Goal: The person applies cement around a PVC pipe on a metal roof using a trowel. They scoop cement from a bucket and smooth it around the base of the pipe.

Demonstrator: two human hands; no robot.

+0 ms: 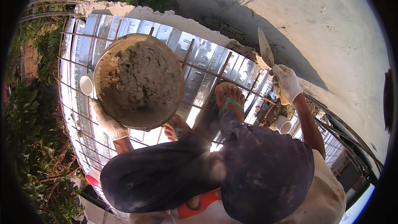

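Observation:
My left hand, in a pale knit glove, is against the near left side of a round bucket, with its fingertips partly hidden by the bucket. Rough grey wet mortar fills most of that bucket. On the right, my gloved right hand is closed round the handle of a trowel. The pointed blade sticks up and away, close to the wall, with some dried mortar on it.
Rusty rebar crosses shiny corrugated metal decking under my sandalled feet. A pale wall rises at the right. White pipe stubs stand beside the bucket and near my right knee. Plants grow beyond the left edge.

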